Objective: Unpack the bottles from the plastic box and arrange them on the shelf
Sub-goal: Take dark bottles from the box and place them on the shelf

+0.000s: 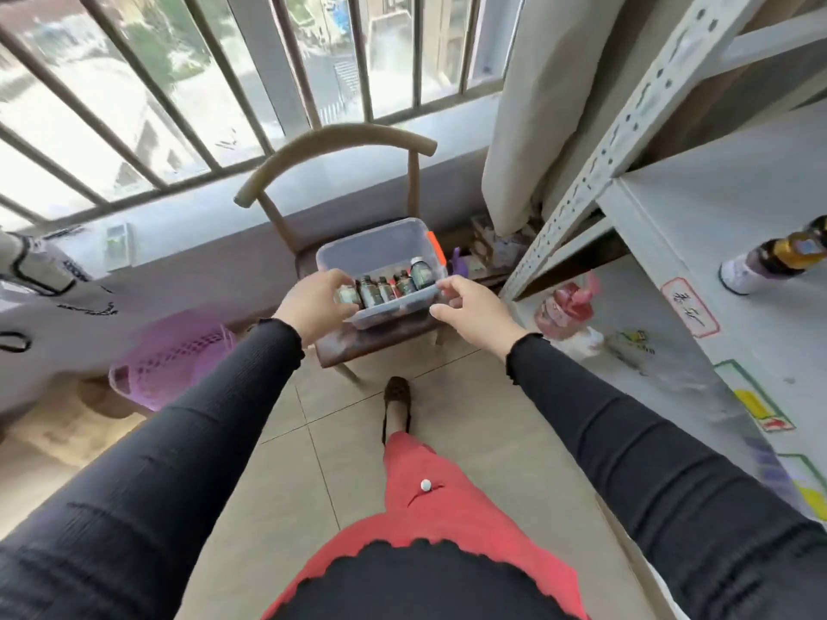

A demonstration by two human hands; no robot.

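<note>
A clear plastic box with an orange latch stands on the seat of a wooden chair. Several small dark bottles stand in a row along its near wall. My left hand is at the box's near left corner, fingers curled around the leftmost bottle; whether it grips it I cannot tell. At the near right corner my right hand hovers, fingers spread, holding nothing. Two bottles lie on the grey metal shelf at the right.
A pink bottle and packets sit on the lower shelf board. A purple basket stands left of the chair. Barred window and sill lie behind; a curtain hangs beside the shelf post. My foot is on the tiled floor.
</note>
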